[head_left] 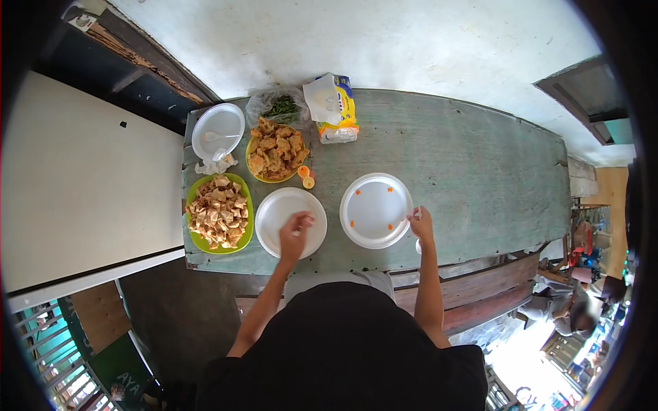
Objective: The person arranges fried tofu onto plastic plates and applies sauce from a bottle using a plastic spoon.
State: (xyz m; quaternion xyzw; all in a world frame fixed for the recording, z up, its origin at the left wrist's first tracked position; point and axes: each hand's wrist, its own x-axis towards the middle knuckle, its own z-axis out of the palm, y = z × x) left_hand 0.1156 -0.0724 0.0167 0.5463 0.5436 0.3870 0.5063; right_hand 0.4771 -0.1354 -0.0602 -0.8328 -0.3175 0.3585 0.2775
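Observation:
Over a white foam plate (269, 214), my left hand (293, 234) is closed with curled fingers. A small pale bit shows at its fingers, too small to name. My right hand (422, 225) pinches what looks like a white plastic spoon (418, 246) by the right rim of another round white plate (373, 205). Several small orange dabs (390, 227) lie spaced apart on that second plate. Behind the left plate stand small orange-lidded cups (307, 178), at least one of them with its top facing up.
Fried, folded snacks fill a green plate (250, 236) at left; battered fritters (275, 151) fill a yellow-rimmed one behind. A white bowl (199, 142) with a spoon, a bag of green chillies (282, 108) and a tissue pack (337, 123) stand along the wall. A bench (480, 284) runs alongside.

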